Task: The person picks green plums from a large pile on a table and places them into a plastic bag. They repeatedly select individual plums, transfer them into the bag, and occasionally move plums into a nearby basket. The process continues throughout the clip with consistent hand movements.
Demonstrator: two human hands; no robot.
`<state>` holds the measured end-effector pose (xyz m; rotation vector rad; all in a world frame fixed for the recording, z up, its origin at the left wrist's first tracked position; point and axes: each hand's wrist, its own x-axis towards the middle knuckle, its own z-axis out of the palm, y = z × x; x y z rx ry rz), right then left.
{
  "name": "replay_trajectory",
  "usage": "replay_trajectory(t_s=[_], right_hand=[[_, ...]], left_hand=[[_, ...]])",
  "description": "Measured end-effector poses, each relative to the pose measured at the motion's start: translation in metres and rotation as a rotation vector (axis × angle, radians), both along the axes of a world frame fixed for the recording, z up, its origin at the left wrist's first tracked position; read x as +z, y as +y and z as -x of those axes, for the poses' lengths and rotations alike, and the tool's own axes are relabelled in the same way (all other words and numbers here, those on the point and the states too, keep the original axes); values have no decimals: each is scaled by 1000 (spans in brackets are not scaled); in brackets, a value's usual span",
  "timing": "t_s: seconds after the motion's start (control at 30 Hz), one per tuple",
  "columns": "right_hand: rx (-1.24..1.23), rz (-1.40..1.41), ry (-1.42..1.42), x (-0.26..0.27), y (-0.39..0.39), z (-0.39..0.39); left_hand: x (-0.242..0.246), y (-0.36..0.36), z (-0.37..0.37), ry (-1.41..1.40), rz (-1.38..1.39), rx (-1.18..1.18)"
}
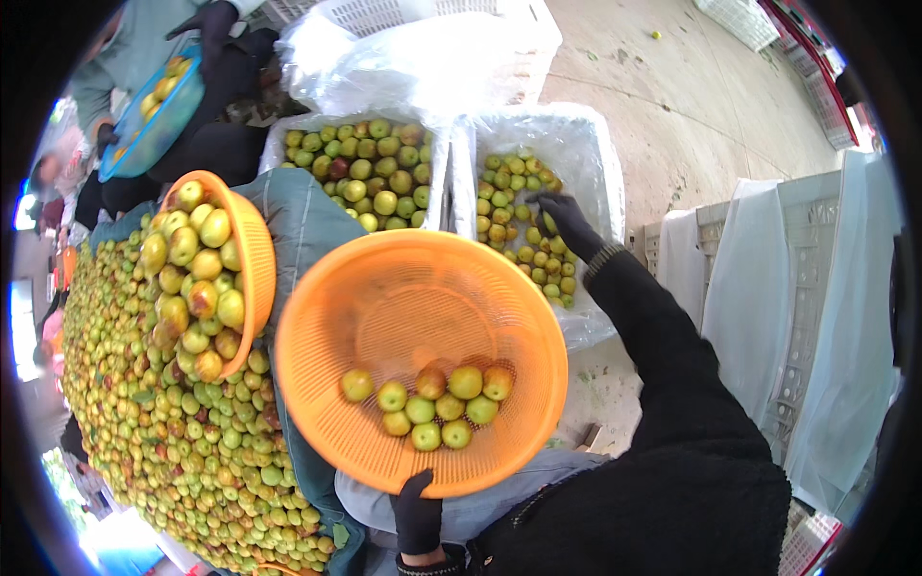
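My left hand [420, 515], in a black glove, grips the near rim of a round orange plastic basket [425, 309] tilted towards me, its thumb over the edge. Several green and brown jujubes [450, 407] rest together in the basket's lower part. Reaching over the right-hand plastic-lined crate [594, 165], my gloved right hand [565, 219] has its fingers around a green jujube [550, 223]. More jujubes [547, 266] lie in that crate below the hand. The left-hand lined crate [277, 155] beside it holds a fuller layer of jujubes [378, 169].
A large jujube heap [216, 446] slopes along the left, behind a grey-green padded cloth edge [302, 209]. Another orange basket [261, 266], tipped and full, rests on it. A co-worker [137, 50] holds a blue basket [162, 129]. White crates [785, 288] with draped liners stand right.
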<state>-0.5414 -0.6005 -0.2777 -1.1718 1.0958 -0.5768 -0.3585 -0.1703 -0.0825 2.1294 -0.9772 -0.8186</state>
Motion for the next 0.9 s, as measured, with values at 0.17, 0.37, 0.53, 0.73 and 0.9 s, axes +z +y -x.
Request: replay_trajectory(t_s=[0.17, 0.37, 0.53, 0.73, 0.9], right_hand=[[615, 19, -88, 113, 109, 70], [147, -479, -71, 88, 152, 116], [-17, 7, -102, 41, 95, 116], [-455, -356, -230, -10, 23, 53], [-426, -242, -105, -36, 45, 50]], left_hand=[[-25, -22, 13, 170, -71, -180], [-1, -73, 49, 1155, 63, 222], [23, -60, 43, 1220, 176, 215], [-3, -33, 32, 1283, 243, 333], [-14, -26, 27, 1298, 293, 327]])
